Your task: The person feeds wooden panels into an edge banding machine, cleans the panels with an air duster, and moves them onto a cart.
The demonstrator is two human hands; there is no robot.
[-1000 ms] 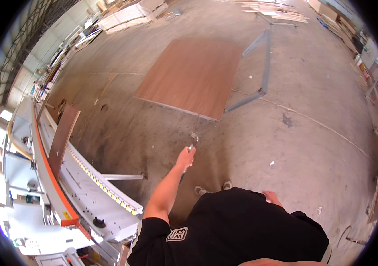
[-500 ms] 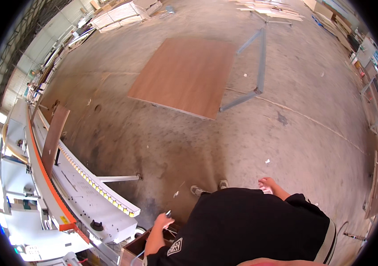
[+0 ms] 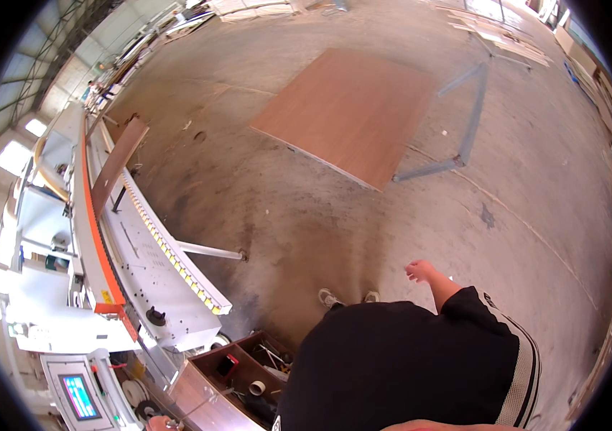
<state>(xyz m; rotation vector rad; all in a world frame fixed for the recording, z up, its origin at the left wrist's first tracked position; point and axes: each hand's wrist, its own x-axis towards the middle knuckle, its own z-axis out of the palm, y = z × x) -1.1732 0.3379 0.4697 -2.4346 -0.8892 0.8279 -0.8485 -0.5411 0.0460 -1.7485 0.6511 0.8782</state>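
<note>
My right hand [image 3: 419, 271] hangs out in front of my right side, over the concrete floor [image 3: 306, 251]. Its fingers are loosely curled and a little apart, with nothing seen in them, and it touches nothing. My left hand is out of sight. To my left, below the machine's end, stands an open brown wooden box [image 3: 245, 350] with compartments. Inside lie a red-rimmed dark object [image 3: 227, 366], a pale roll [image 3: 256, 388] and several thin tools [image 3: 271, 353].
A long white machine [image 3: 166, 316] with an orange rail runs along my left, a brown board [image 3: 118, 167] leaning on it. Its lit control screen [image 3: 80, 397] is lower left. Ahead, a large brown panel [image 3: 345, 115] lies beside a grey metal frame [image 3: 473, 122].
My left hand, which held a small shiny object over the box, has left the view. My view has turned left, uncovering more of the box and the control screen. My right arm has swung forward.
</note>
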